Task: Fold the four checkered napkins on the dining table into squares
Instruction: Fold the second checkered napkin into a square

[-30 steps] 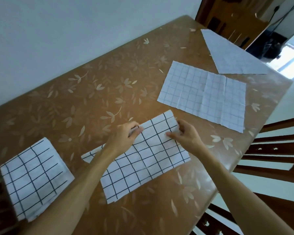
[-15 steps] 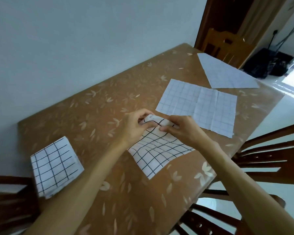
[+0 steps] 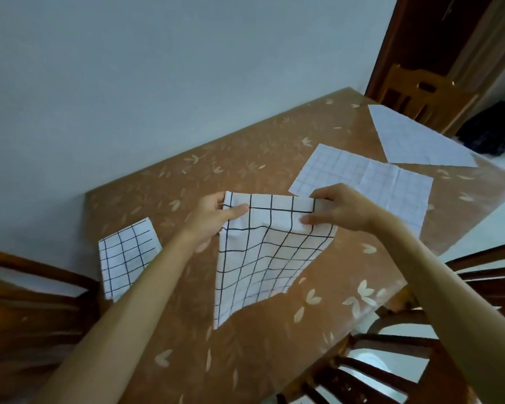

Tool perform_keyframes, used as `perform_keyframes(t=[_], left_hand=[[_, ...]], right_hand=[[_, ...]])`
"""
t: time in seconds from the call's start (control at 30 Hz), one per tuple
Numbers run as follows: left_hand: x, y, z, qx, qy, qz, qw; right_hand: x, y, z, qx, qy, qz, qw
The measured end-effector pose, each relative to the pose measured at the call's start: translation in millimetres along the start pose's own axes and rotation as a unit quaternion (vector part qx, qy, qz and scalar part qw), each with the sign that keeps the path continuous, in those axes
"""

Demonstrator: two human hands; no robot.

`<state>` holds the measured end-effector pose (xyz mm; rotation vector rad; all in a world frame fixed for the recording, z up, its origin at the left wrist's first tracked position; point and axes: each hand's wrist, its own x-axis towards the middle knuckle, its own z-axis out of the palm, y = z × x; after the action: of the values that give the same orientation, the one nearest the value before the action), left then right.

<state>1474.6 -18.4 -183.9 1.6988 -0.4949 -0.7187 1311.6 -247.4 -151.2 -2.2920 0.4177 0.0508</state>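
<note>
Held napkin [image 3: 263, 258]: white with a bold black grid; I see it lifted off the dining table [image 3: 245, 360], its top edge level and pinched at both corners, the rest hanging in a doubled layer that tapers to a low point at the near left
Folded napkin [image 3: 126, 255]: same bold black grid, I note it folded into a compact near-square, lying flat at the table's near left corner, one edge overhanging the rim
Open napkin [image 3: 370, 185]: white with a fine pale grid, I see it spread flat as a wide rectangle with crease lines, beyond the held one
Far napkin [image 3: 414, 141]: fine pale grid, lying flat as a triangle at the table's far end
</note>
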Motion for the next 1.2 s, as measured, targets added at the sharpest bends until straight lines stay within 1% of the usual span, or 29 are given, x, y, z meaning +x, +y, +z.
perform_keyframes(t=[0.07,0.17,0.3,0.43,0.53,0.6,0.67,0.8,0.9,0.93,0.97,1.0,1.07,1.1,1.13,1.2], left_hand=[[2.4,-19.1,-9.7,0.030,0.027,0.005,0.999],[11.0,-50.0,-28.5,0.116,0.052,0.009,0.992],[26.7,-87.1,-50.1,0.222,0.063,0.025,0.973],[42.6,-112.8,-59.9,0.294,0.072,0.054,0.951],[50.0,-126.7,-64.0,0.346,0.082,0.095,0.930],[50.0,-132.5,-62.7,0.373,0.083,0.113,0.917],[45.1,-137.1,-58.6,0.382,0.075,0.120,0.913],[26.8,-154.9,-46.7,0.414,0.026,0.140,0.899],[9.2,-165.9,-36.2,0.434,0.027,0.171,0.884],[2.9,-168.1,-31.9,0.432,0.035,0.164,0.886],[-3.4,-168.4,-26.8,0.411,0.046,0.146,0.899],[-9.2,-172.6,-21.3,0.371,0.060,0.102,0.921],[-20.8,-179.0,-10.6,0.228,0.075,-0.028,0.970],[-24.9,-188.1,-6.5,0.155,0.071,-0.081,0.982],[-28.2,-198.5,-3.2,0.111,0.065,-0.126,0.984],[-34.1,-218.2,1.8,0.087,0.061,-0.175,0.979]], right_hand=[[14.7,2.8,11.4,0.000,0.003,0.011,1.000],[41.7,9.1,36.6,-0.020,-0.003,0.016,1.000],[79.6,21.5,72.5,-0.059,-0.002,0.016,0.998],[109.5,38.4,108.0,-0.099,0.029,0.007,0.995],[123.6,48.9,129.4,-0.126,0.051,-0.006,0.991],[127.2,54.5,140.7,-0.133,0.054,0.001,0.990],[123.7,59.6,151.0,-0.133,0.042,0.009,0.990],[96.2,72.3,166.2,-0.146,0.008,0.006,0.989],[71.3,82.6,174.3,-0.146,0.006,-0.008,0.989],[65.1,86.0,176.9,-0.138,0.007,-0.011,0.990],[59.4,87.6,178.4,-0.127,0.008,-0.010,0.992],[55.0,89.0,179.7,-0.111,0.011,-0.009,0.994],[48.0,89.1,179.9,-0.079,0.025,-0.010,0.996],[45.3,87.8,179.0,-0.066,0.033,-0.011,0.997],[43.8,86.9,178.2,-0.054,0.038,-0.010,0.998],[41.6,85.4,176.5,-0.041,0.043,-0.011,0.998]])
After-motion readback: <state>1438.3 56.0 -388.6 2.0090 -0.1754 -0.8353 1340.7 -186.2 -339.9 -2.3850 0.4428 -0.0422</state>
